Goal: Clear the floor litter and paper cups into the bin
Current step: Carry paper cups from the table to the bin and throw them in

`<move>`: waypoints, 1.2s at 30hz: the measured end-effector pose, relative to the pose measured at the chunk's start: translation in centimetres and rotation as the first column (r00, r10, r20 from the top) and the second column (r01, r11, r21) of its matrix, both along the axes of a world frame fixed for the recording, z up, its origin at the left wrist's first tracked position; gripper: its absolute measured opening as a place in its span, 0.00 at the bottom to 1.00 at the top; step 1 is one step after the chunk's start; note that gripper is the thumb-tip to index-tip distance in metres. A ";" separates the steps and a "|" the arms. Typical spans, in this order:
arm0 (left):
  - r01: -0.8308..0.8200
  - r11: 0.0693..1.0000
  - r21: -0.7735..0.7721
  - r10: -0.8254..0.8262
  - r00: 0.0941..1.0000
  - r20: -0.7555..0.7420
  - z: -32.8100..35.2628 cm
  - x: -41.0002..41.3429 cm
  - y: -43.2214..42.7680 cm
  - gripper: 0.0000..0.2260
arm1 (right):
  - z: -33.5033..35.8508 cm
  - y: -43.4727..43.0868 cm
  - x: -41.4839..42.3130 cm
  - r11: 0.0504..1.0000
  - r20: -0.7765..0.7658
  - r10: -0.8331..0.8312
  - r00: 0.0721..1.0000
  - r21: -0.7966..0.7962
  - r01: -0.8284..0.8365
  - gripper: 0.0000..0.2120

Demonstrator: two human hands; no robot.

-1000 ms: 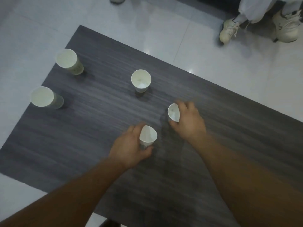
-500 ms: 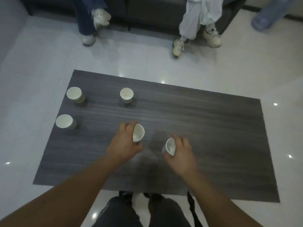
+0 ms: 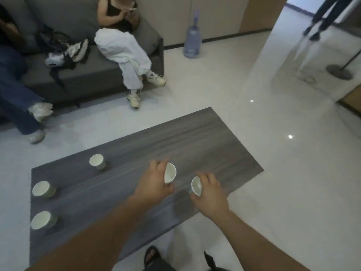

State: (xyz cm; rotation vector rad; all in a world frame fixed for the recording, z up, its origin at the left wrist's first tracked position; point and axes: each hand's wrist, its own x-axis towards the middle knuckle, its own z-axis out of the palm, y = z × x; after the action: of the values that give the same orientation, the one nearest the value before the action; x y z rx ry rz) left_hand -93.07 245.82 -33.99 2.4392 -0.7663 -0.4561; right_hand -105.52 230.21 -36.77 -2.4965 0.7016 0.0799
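White paper cups with green sides, dark grey wood-grain table, pale glossy floor

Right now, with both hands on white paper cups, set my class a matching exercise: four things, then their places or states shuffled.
1. left hand
2. blue plastic water bottle
3. black bag
4. white paper cup nearest the grey sofa

A. stands on the pale floor
B. stands upright on the dark wood-grain table
C. grips a second paper cup
D. lies on that sofa

Pairs: 1-C, 2-A, 3-D, 4-B
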 end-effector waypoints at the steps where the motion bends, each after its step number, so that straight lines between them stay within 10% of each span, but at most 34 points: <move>1: 0.050 0.999 -0.005 -0.050 0.999 0.006 0.5 -0.8 -1.7 0.37 | 0.2 -1.3 -1.8 0.999 0.008 -0.054 0.998 0.002 0.054 0.31; 17: 0.680 0.733 -0.016 -0.672 0.728 0.137 4.1 -28.4 -36.4 0.33 | 3.8 -25.2 -37.0 0.749 0.044 -0.660 0.750 -0.034 0.661 0.32; 36: 0.937 0.345 -0.051 -0.928 0.349 0.132 3.0 -48.5 -71.1 0.32 | 4.3 -49.0 -57.2 0.277 0.037 -0.959 0.280 -0.069 0.958 0.31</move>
State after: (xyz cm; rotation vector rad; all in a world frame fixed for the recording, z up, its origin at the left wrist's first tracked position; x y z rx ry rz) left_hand -141.62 174.71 -30.99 1.6239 -2.1879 -0.6806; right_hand -162.67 181.17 -32.44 -1.6646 2.1474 -0.4004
